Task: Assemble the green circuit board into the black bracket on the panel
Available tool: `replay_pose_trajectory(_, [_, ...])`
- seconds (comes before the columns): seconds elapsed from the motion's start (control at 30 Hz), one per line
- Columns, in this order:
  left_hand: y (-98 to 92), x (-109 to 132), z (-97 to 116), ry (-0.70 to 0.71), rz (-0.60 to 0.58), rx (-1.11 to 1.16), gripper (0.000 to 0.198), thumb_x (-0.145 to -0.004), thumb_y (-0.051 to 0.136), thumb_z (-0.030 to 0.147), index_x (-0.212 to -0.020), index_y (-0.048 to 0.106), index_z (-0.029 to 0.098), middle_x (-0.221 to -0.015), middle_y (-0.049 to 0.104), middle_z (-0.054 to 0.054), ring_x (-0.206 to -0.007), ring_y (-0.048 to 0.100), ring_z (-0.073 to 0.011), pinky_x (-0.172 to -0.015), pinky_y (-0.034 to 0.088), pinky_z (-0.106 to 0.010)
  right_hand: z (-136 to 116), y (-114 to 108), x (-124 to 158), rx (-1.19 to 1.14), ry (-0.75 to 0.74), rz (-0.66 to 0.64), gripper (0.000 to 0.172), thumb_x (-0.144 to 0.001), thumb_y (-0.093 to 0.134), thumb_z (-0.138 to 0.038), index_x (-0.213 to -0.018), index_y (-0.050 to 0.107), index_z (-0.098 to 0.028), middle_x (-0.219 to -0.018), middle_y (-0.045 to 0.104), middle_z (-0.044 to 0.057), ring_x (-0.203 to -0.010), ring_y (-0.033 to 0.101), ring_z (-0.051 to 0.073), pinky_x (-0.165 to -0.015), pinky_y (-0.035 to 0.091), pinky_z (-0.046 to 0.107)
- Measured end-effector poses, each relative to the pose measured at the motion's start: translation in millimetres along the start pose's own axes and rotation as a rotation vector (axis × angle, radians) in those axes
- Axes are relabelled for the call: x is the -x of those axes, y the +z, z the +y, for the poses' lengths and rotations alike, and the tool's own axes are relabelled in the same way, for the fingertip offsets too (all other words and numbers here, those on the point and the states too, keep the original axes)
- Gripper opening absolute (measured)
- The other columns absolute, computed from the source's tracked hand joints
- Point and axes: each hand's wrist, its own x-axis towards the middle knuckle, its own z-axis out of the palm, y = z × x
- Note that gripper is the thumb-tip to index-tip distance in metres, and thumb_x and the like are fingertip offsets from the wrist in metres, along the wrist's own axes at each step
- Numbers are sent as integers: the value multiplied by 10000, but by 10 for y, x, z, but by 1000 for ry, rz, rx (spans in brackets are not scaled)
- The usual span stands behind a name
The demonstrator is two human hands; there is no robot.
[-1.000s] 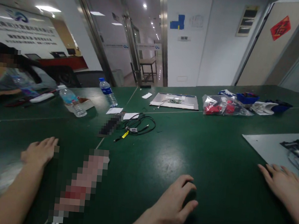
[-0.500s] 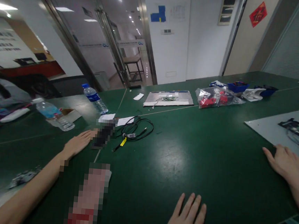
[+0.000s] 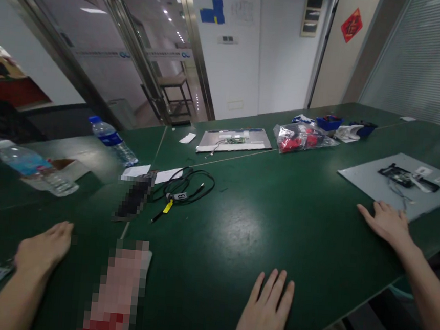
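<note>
My left hand [image 3: 263,312] lies palm down on the green table [image 3: 233,233], fingers spread and thumb partly in view, with nothing in it. My right hand [image 3: 386,226] rests at the near edge of a flat grey panel [image 3: 361,172], thumb out to the side and fingers loosely extended. On that panel sits a black bracket with a circuit board [image 3: 398,175] and thin wires. Left of my left hand lies a pixelated pink, flat object [image 3: 119,284]. Beyond it is a pixelated dark, flat object [image 3: 134,198] beside a coiled black cable [image 3: 201,199] with a yellow tag.
Another person's hand [image 3: 43,249] reaches in from the left. Two water bottles [image 3: 37,167] lean or lie beyond it. Farther back are a display panel [image 3: 261,138], a clear bag with red items [image 3: 303,139] and blue bins [image 3: 328,123]. The table edge runs along the lower right.
The view has turned right, so things appear shifted left. The other person's hand has drawn back from the dark object, its fingers now curled. My hands stay about where they were on the table.
</note>
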Motion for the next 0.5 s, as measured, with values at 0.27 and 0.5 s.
replay_pose_trajectory(0.27, [-185,32,140,-37,12,62,706,-920,561,503,-1522,266,284,-1594,234,-74,-1458,238,-332,-1194,190,-579,-814,-258,726,-90,-273,-37,808,-933,294,-660,-1359,494,-3,-1422,477,239,-1343,403,355,-1102,282,526])
replay_pose_trajectory(0.5, [-61,60,96,-231,251,8,583,-980,458,440,-1513,289,275,-1573,297,-83,-1437,291,-322,-1179,257,-578,-1725,-848,1552,-382,-615,-68,735,-941,427,-591,-1472,379,-85,-1515,387,163,-1399,364,310,-1145,292,511])
